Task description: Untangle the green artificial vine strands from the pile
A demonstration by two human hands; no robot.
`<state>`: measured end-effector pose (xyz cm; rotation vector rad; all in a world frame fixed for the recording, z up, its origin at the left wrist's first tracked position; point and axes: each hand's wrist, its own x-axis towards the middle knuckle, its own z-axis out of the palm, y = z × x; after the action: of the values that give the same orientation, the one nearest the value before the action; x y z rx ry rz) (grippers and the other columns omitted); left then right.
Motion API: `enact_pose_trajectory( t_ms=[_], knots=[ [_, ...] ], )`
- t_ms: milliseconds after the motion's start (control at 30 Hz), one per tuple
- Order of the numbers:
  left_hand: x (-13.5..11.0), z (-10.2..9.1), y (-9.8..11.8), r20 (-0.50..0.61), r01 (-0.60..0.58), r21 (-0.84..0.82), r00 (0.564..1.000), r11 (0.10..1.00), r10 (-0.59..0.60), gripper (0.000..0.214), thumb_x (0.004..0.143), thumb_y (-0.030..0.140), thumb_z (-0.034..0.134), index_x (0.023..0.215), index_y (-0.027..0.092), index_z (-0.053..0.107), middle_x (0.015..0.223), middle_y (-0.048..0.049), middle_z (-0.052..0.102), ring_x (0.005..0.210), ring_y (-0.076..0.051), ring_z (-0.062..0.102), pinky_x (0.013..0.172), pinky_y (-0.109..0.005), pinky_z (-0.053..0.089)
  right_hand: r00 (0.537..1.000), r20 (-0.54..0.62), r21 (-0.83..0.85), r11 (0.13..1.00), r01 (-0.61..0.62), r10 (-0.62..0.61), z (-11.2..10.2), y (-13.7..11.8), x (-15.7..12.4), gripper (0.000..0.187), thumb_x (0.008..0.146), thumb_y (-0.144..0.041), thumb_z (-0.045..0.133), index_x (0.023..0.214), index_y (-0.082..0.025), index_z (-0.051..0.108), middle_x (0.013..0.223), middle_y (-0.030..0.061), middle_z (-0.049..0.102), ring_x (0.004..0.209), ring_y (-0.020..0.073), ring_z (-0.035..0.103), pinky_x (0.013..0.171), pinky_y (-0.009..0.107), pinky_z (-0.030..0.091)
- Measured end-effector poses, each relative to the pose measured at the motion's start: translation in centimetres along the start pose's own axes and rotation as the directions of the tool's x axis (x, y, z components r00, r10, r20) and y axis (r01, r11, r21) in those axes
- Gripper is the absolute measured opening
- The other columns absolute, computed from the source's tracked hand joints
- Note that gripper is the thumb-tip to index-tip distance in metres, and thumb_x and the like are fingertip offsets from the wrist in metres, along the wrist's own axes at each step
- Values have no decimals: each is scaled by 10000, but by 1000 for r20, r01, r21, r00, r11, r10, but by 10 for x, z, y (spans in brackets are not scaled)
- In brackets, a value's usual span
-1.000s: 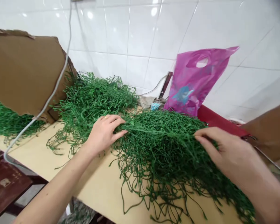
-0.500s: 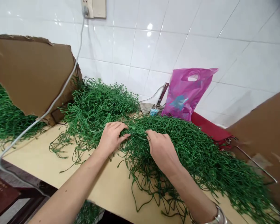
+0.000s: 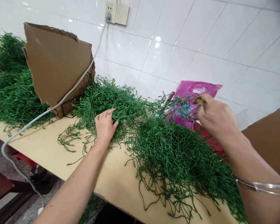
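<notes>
My right hand (image 3: 214, 116) is raised at the right, thumb and fingers pinched on a few thin green stems (image 3: 170, 101) with small knobs on them. The stems stretch leftward in the air, above a large heap of like green stems (image 3: 175, 152) on the table. My left hand (image 3: 105, 124) lies at the front edge of a second green pile (image 3: 109, 98), its thumb and fingers apart. Its fingertips touch the pile; whether stems lie under the palm is hidden.
A torn cardboard sheet (image 3: 58, 65) stands at the left with more green stems (image 3: 11, 90) behind it. A grey cable (image 3: 77, 84) hangs across from the wall socket (image 3: 109, 12). Behind the heap are a pink plastic bag (image 3: 185, 88), a red item (image 3: 208, 138) and brown cardboard (image 3: 270, 140).
My right hand has lifted up and to the right from the heap, drawing stems with it. My left hand has shifted slightly left and spread. The camera view has turned left.
</notes>
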<state>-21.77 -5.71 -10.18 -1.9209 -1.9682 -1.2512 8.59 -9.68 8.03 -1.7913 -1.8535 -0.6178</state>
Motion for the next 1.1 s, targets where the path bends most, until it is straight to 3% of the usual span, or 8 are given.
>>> enact_pose_trajectory(
  t_ms=[200,300,433,567,767,933,1000,1100],
  knots=[
    [2,5,-15,-24,154,82,988,985,-153,468,899,264,550,1340,107,547,1320,-260,621,1201,-431,579,987,-603,422,942,-224,160,963,-216,249,-37,12,34,401,974,-280,299,1140,-161,643,1115,218,660,963,305,605,731,416,389],
    [-1,4,-8,-6,127,109,992,986,-127,525,872,255,592,1377,134,517,1370,-244,590,1281,-413,534,1037,-600,405,967,-100,219,953,-208,235,-30,5,30,355,950,-298,404,1151,-117,634,1098,234,661,963,296,599,756,424,402],
    [-1,-5,-7,132,4,172,991,985,-27,691,782,296,705,1413,115,490,1485,-262,490,1397,-418,443,1095,-596,392,973,230,383,917,-108,19,6,-6,15,176,901,-305,529,868,-179,648,749,70,667,660,186,592,617,337,465],
    [9,-41,-18,228,-232,175,955,957,190,697,604,442,841,1220,164,670,1488,-211,526,1335,-435,523,1030,-517,507,966,248,530,845,-67,-79,23,-3,12,208,946,-311,455,858,-190,600,699,25,625,624,146,575,576,286,472],
    [30,-94,55,-22,-295,71,954,953,297,514,787,510,731,1209,219,690,1299,-152,689,1139,-400,666,952,-570,541,965,211,875,469,-117,-154,12,-6,7,269,918,-440,565,915,-179,628,775,44,622,630,132,526,526,269,432],
    [35,-39,123,210,-196,-455,924,869,319,833,754,533,773,1456,196,478,1351,-183,657,1182,-333,665,825,-422,604,984,97,982,174,-70,-150,18,-16,-5,291,906,-472,582,976,-193,622,774,28,638,630,125,532,536,262,432],
    [36,-12,129,232,-126,-515,932,848,279,534,850,459,681,1313,207,589,1197,-126,737,1031,-279,726,768,-377,600,978,111,978,192,-76,-179,21,-9,-7,313,918,-488,559,1000,-192,615,771,27,652,626,124,529,536,261,416],
    [38,12,126,176,-73,-462,969,884,172,373,859,320,628,1213,203,612,1023,-71,762,835,-250,735,706,-378,587,949,182,910,410,-63,-257,26,14,-8,272,899,-441,605,996,-188,636,706,-10,611,620,121,511,568,262,401]
  ],
)
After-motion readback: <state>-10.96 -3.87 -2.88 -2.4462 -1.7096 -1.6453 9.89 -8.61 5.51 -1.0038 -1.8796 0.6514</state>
